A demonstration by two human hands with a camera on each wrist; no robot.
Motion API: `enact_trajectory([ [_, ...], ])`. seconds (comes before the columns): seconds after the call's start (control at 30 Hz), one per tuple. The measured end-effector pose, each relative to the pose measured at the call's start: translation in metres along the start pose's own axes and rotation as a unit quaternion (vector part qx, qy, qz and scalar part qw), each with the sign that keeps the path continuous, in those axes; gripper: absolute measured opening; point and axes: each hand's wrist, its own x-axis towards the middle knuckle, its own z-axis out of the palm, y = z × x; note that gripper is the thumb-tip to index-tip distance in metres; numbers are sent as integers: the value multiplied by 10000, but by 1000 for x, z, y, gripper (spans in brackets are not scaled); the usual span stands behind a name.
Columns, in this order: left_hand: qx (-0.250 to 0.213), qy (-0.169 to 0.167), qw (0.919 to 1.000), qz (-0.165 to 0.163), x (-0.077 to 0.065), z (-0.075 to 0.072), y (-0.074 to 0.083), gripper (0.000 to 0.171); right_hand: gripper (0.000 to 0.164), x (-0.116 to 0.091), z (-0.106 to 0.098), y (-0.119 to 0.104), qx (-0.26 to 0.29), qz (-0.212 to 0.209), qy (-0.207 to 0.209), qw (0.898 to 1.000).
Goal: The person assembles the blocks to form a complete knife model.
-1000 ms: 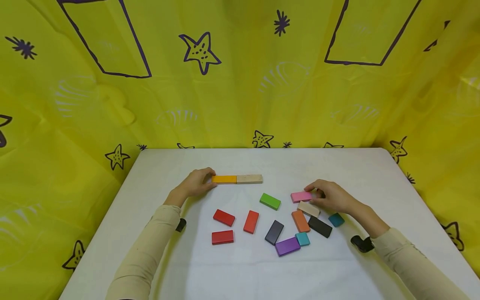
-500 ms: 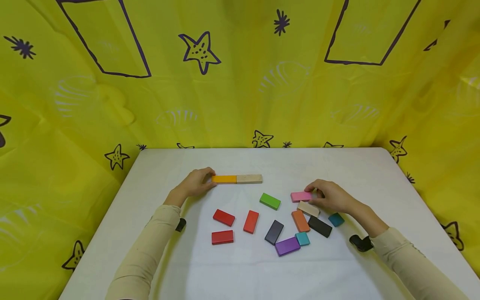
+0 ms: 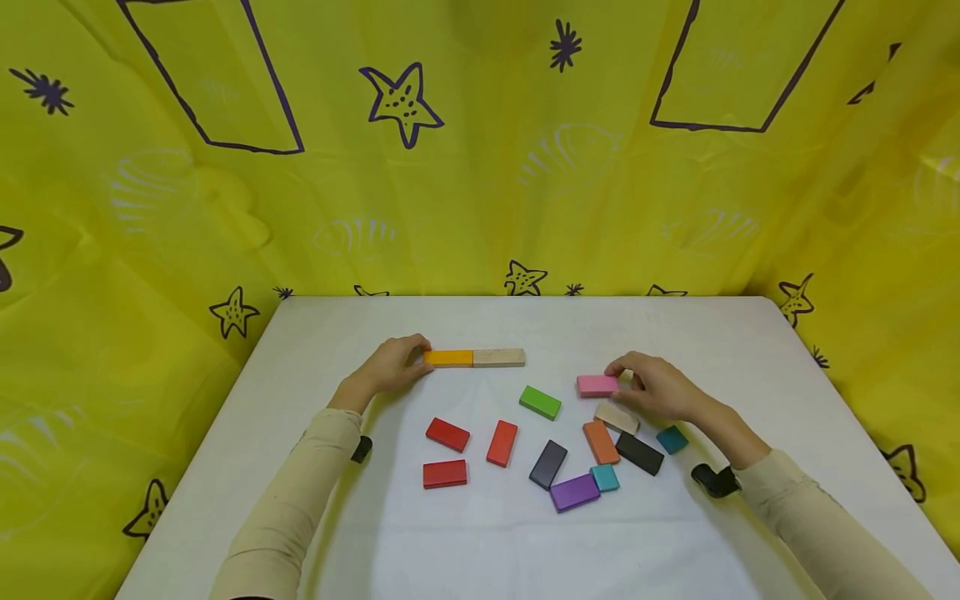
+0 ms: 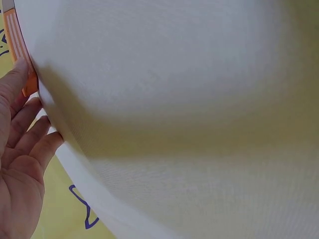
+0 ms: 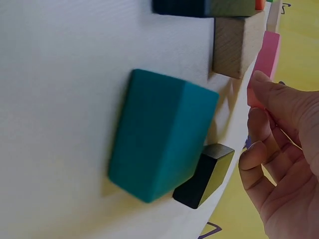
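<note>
At the far side of the table, my left hand [image 3: 390, 364] pinches the left end of an orange-yellow block [image 3: 450, 359]. That block lies end to end with a bare wood block [image 3: 500, 358], forming a straight row. In the left wrist view the thumb presses the orange block [image 4: 20, 50], with the other fingers extended below it. My right hand [image 3: 660, 387] pinches a pink block [image 3: 596, 386] by its right end, just beyond a beige block [image 3: 617, 417]. The right wrist view shows thumb and fingers on the pink block [image 5: 267, 57], which seems slightly raised.
A green block [image 3: 540, 402] lies between the row and the pink block. Red blocks [image 3: 445, 474] are at the left. Orange [image 3: 602, 442], black [image 3: 640, 453], dark grey [image 3: 549, 465], purple [image 3: 575, 492] and teal [image 3: 672, 439] pieces cluster nearer. Yellow cloth [image 3: 480, 183] hangs behind.
My right hand has shifted slightly away from me and left, carrying the pink block off its spot beside the beige one. The left hand stays put on the orange-yellow block.
</note>
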Motion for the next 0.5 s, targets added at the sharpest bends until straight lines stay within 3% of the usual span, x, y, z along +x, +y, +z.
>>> enact_trajectory([
  [0.5, 27, -16, 10000, -74, 0, 0, 0, 32, 30, 28, 1, -11, -70, 285, -23, 9996],
])
